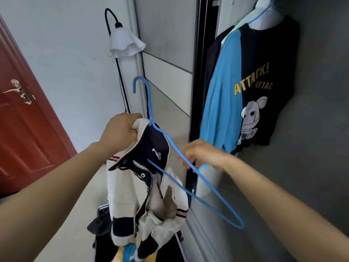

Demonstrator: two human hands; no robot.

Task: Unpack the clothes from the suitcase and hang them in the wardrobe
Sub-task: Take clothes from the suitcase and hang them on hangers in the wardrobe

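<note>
blue hanger [149, 103] partly inside white-and-navy jacket [122, 195], left hand [120, 131] gripping the jacket collar, right hand [205, 156] pinching the hanger's arm, beside the open wardrobe [321, 110].

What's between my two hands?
Head view: the dark collar of the white-and-navy zip jacket, and one sloping arm of the thin blue wire hanger.

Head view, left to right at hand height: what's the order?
Red door → left hand → white-and-navy jacket → right hand → black ATTACK T-shirt. The blue hanger is left out because it spans from the jacket past the right hand.
</note>
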